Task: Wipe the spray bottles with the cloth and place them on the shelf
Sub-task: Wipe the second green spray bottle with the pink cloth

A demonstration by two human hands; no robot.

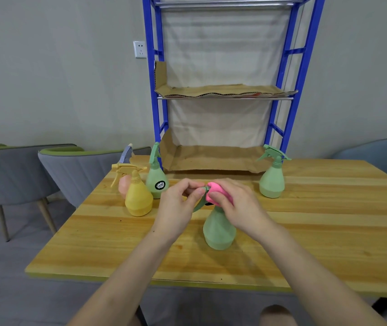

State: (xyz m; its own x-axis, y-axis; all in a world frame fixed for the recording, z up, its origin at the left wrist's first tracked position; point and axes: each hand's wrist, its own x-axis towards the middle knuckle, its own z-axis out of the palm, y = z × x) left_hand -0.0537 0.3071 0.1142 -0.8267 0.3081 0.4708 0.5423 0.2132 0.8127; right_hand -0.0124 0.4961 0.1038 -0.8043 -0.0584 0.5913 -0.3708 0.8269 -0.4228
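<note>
A green spray bottle (219, 229) stands on the wooden table (305, 231) in front of me. My left hand (178, 205) pinches its nozzle at the top. My right hand (237, 205) holds a pink cloth (216, 191) against the bottle's spray head, which is mostly hidden. Further back on the left stand a yellow spray bottle (138, 196), a green one with a black label (156, 177) and a pink one (124, 184) half hidden behind the yellow. Another green spray bottle (272, 177) stands at the right. The blue shelf (289, 95) rises behind the table, lined with cardboard (216, 158).
Grey chairs with green trim (77, 170) stand left of the table, and a grey-blue chair (381, 154) is at the far right. A wall socket (139, 49) is beside the shelf. The shelf's cardboard-lined levels hold no bottles.
</note>
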